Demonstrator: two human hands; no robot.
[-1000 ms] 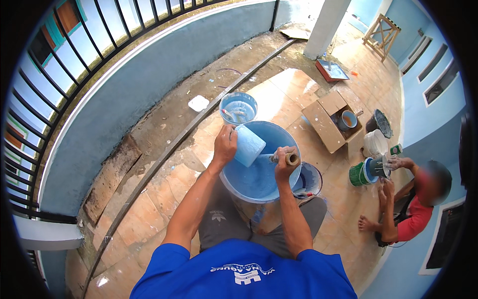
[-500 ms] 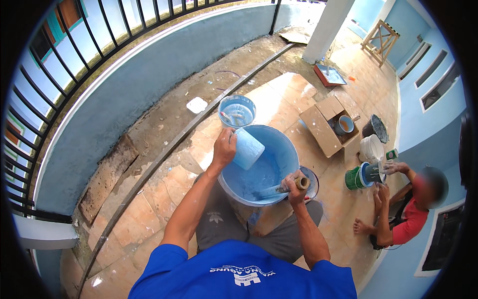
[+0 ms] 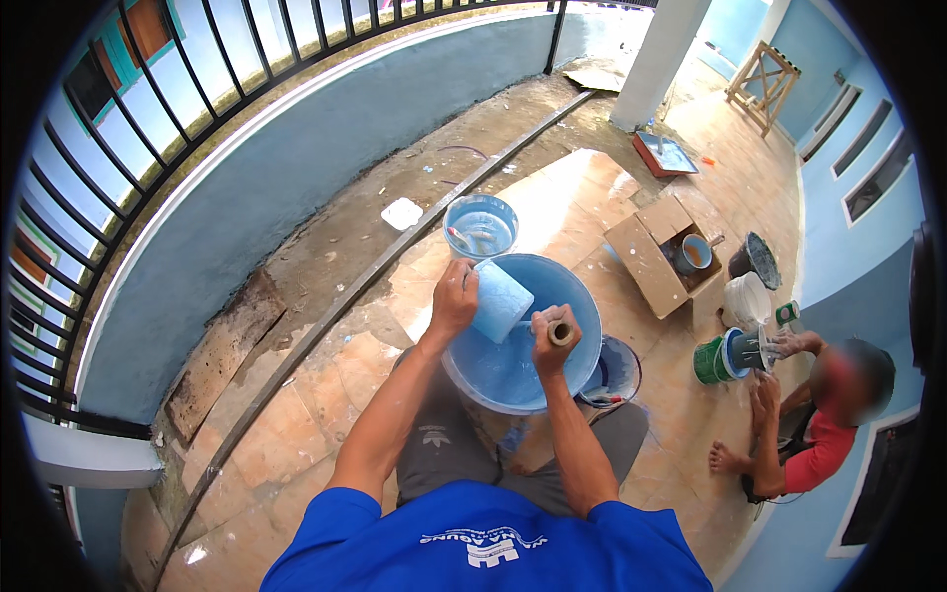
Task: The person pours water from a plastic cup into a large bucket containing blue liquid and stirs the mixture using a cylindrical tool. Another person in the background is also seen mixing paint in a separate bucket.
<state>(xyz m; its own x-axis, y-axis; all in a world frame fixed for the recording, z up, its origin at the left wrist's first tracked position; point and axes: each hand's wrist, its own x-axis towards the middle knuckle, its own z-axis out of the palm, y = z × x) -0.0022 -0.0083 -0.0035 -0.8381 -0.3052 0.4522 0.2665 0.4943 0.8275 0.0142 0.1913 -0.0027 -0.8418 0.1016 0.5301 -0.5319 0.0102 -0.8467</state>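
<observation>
Between my knees stands a large light blue tub (image 3: 584, 331) with blue paint in it. My left hand (image 3: 454, 299) is closed on the handle of a paint-coated light blue mug (image 3: 501, 301), tilted over the tub's left side. My right hand (image 3: 548, 347) grips a hollow, tan, bamboo-like stick (image 3: 561, 333) near its top end, over the right part of the tub. The stick's lower end is hidden behind my hand and the mug. Just beyond the tub sits a smaller blue bucket (image 3: 482, 207) with a brush-like tool in it.
Close to the tub's right side is another bucket (image 3: 631, 367). A cardboard box (image 3: 641, 252) holding a pot lies farther right. A co-worker (image 3: 834, 434) sits at the right, hands on a dark container above a green can (image 3: 707, 363). A red paint tray (image 3: 651, 158) lies beyond.
My right hand and the stick have moved left and up across the tub, closer to the mug. The mug stays tilted in my left hand.
</observation>
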